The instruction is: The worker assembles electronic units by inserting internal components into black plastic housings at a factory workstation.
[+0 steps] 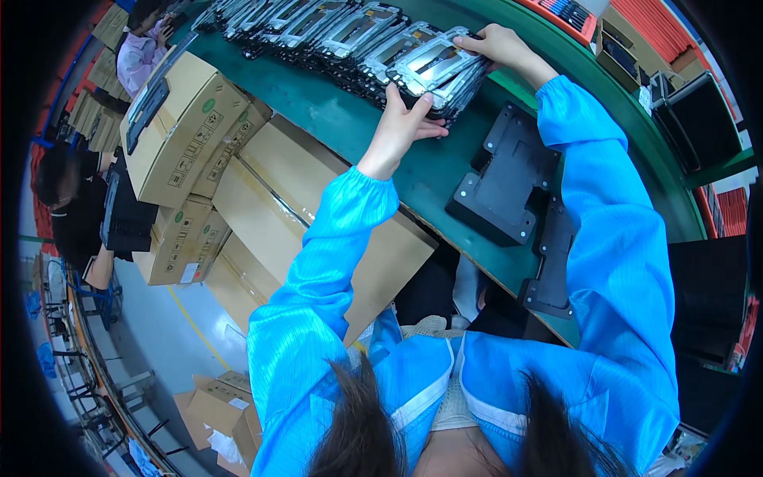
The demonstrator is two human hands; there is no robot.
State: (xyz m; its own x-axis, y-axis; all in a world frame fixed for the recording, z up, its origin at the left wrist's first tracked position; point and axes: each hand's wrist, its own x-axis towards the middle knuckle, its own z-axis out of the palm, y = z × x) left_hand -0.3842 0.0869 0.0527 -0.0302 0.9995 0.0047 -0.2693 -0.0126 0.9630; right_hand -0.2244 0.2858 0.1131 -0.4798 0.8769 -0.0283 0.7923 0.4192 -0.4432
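Thin silver metal frames with black edges stand in long overlapping stacks across the far side of the green bench. My left hand (397, 126) grips the near edge of the end metal frame (435, 65), thumb on top and fingers beneath. At its far right corner, my right hand (507, 49) holds the same frame, thumb and fingers closed on the edge. Whether the frame is lifted off those below, I cannot tell. Just nearer than the stack, a black block-like fixture (513, 171) lies on the bench, with a second black fixture (554, 262) beside it.
Brown cardboard boxes (278, 183) are piled against the bench's left side. A flat black part lies on the top box (187, 119). At the left, a person in black (75, 207) holds a black case; another in pink (139, 60) sits farther off. Red trays (568, 16) line the far right.
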